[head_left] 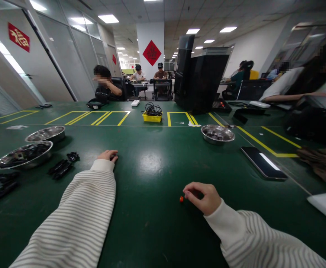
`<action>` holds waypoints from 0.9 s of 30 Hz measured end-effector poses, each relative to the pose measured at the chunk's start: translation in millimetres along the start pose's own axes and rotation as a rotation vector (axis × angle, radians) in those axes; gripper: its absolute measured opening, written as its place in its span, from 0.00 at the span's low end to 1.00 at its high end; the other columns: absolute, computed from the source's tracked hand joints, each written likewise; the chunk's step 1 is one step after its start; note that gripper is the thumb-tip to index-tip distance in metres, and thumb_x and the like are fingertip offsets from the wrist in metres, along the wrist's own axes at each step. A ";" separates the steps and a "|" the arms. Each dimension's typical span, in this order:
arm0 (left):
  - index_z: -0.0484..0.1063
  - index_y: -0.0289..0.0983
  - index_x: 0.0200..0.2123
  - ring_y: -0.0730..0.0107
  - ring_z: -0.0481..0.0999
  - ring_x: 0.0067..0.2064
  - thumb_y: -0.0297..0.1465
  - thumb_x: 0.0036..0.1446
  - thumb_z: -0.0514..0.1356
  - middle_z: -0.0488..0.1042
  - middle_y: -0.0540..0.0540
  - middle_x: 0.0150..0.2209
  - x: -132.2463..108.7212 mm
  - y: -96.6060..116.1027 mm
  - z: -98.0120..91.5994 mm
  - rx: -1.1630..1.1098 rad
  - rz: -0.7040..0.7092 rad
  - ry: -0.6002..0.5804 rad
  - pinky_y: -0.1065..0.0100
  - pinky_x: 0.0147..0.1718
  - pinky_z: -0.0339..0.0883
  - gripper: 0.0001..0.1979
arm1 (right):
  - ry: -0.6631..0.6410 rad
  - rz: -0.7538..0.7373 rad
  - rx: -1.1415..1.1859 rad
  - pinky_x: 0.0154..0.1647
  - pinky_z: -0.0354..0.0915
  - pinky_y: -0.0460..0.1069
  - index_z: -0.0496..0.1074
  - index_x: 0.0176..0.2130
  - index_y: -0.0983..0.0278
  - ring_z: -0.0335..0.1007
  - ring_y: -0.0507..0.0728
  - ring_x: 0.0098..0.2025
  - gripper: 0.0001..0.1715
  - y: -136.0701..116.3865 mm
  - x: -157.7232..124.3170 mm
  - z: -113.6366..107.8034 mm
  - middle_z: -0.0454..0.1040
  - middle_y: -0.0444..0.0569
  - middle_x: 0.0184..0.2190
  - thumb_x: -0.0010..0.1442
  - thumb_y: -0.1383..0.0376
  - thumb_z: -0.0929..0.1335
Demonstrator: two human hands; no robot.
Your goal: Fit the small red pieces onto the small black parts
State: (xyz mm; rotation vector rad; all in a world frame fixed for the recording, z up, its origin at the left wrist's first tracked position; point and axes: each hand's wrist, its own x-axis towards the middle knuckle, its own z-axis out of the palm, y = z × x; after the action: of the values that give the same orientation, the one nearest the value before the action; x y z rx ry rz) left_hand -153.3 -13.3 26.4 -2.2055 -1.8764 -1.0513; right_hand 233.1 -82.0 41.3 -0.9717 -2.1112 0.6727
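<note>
My right hand point(202, 196) rests on the green table point(151, 223) near the front. Its thumb and forefinger are pinched together, with a small red piece point(181, 199) at their tips, down on the table top. My left hand point(108, 155) lies further out and to the left, palm down. Its fingers are curled over a small dark thing that I cannot make out. Both arms wear striped white sleeves. Black clip-like parts point(64, 165) lie to the left of my left hand.
Two steel bowls point(23, 154) point(46, 133) stand at the left and a third point(218, 134) at the right. A phone point(263, 162) lies to the right. A yellow tray of cables point(152, 117) and black monitors point(199, 80) stand behind. Other people sit further back.
</note>
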 end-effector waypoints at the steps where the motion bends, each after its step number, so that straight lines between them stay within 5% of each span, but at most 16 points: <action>1: 0.69 0.34 0.35 0.75 0.64 0.26 0.27 0.50 0.53 0.66 0.51 0.27 0.6 6.6 7.9 0.005 0.008 -0.023 0.72 0.27 0.60 0.08 | -0.017 -0.002 -0.002 0.18 0.60 0.43 0.71 0.27 0.66 0.65 0.50 0.19 0.09 0.0 0.2 0.5 0.73 0.47 0.21 0.53 0.66 0.63; 8: 0.69 0.35 0.37 0.73 0.69 0.31 0.26 0.47 0.56 0.71 0.48 0.31 -11.7 75.4 51.0 -0.079 0.220 -0.227 0.72 0.30 0.65 0.11 | -0.150 0.027 -0.032 0.20 0.62 0.42 0.70 0.34 0.66 0.66 0.49 0.23 0.09 2.9 1.2 4.0 0.72 0.47 0.26 0.48 0.66 0.67; 16: 0.66 0.33 0.41 0.69 0.69 0.35 0.26 0.50 0.52 0.72 0.45 0.32 -48.3 155.7 61.5 -0.346 0.505 -0.355 0.68 0.35 0.65 0.13 | -0.132 -0.108 -0.195 0.28 0.63 0.46 0.71 0.30 0.65 0.64 0.53 0.29 0.13 4.1 1.3 4.9 0.70 0.48 0.28 0.40 0.65 0.72; 21: 0.65 0.34 0.41 0.69 0.68 0.34 0.27 0.50 0.53 0.72 0.45 0.32 -62.8 181.1 55.6 -0.349 0.553 -0.412 0.68 0.34 0.63 0.13 | -0.112 -0.172 -0.198 0.31 0.62 0.47 0.72 0.26 0.63 0.65 0.53 0.30 0.08 9.7 0.6 6.5 0.69 0.46 0.27 0.41 0.66 0.72; 27: 0.66 0.36 0.40 0.69 0.67 0.32 0.27 0.49 0.54 0.71 0.47 0.30 -67.0 188.2 52.9 -0.328 0.496 -0.407 0.69 0.33 0.62 0.12 | -0.106 -0.190 -0.176 0.30 0.62 0.47 0.73 0.27 0.63 0.65 0.53 0.30 0.03 12.1 -0.1 7.1 0.69 0.47 0.27 0.46 0.66 0.70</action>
State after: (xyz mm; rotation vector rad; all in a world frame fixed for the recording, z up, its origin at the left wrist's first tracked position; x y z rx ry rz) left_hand 36.7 -94.3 20.7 -3.0432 -1.1873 -0.9135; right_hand 232.9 -76.2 28.6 -0.8288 -2.3517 0.4579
